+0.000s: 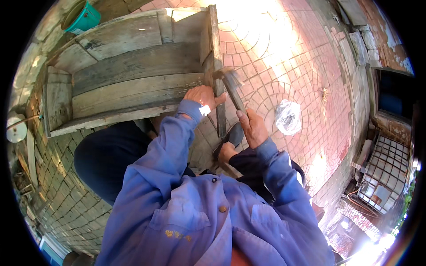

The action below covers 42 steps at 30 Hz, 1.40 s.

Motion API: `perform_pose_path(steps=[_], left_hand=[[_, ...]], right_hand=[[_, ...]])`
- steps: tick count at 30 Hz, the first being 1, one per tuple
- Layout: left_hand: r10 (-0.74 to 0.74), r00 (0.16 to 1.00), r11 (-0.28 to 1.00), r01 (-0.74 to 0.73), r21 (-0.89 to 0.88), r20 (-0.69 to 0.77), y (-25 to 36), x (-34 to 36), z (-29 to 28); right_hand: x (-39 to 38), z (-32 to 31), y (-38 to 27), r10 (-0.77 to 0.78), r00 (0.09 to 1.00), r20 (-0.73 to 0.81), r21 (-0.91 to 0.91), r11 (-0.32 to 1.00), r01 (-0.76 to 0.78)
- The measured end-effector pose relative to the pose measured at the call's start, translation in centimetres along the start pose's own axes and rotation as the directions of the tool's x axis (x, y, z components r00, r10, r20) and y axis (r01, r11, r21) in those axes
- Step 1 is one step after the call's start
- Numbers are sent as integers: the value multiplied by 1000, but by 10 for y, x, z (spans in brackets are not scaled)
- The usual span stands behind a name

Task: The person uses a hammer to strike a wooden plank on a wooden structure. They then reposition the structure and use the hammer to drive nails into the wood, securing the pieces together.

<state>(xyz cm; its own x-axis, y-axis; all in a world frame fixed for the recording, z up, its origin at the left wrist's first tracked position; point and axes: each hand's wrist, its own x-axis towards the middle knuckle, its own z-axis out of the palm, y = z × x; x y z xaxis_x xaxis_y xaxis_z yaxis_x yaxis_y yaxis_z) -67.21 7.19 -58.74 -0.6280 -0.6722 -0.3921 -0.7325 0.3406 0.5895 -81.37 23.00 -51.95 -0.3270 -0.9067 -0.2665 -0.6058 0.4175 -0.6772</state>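
A long, open-topped box of weathered boards lies across the view in front of me. My left hand is at its near right corner, fingers over the long side and thumb pointing right across the end board. In my right hand is a hammer, gripped by its handle. The hammer's head is smeared by motion and is beside the outer face of the end board, close to my left thumb. Whether the head touches the wood I cannot tell.
A crumpled clear plastic bag lies on the paved floor to the right. Behind the box's far left corner stands a green bucket. My shoe is near the end board's lower tip. A metal grid frame stands at the far right.
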Motion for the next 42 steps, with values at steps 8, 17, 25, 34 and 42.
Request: perform_pose_path(steps=[8,17,25,34,42], left_hand=[[34,999,998,-35,44,18,-6,5,6],[-10,998,999,7,46,68,-2,8,0],[5,998,999,-9,52,65,0,7,4],[-28,996,997,22,74,86,2,6,0],[-74,984,996,65,65,162,6,5,-6]], right_hand=[[-16,-16,-34,-284,853,-439,527,687,500],[-22,-31,-7,-29,995,-99,429,901,69],[11,20,35,16,989,-149,21,1000,-13],[-10,1,7,-39,902,-429,602,733,317],[-8,-8,-10,37,990,-135,214,977,-8]])
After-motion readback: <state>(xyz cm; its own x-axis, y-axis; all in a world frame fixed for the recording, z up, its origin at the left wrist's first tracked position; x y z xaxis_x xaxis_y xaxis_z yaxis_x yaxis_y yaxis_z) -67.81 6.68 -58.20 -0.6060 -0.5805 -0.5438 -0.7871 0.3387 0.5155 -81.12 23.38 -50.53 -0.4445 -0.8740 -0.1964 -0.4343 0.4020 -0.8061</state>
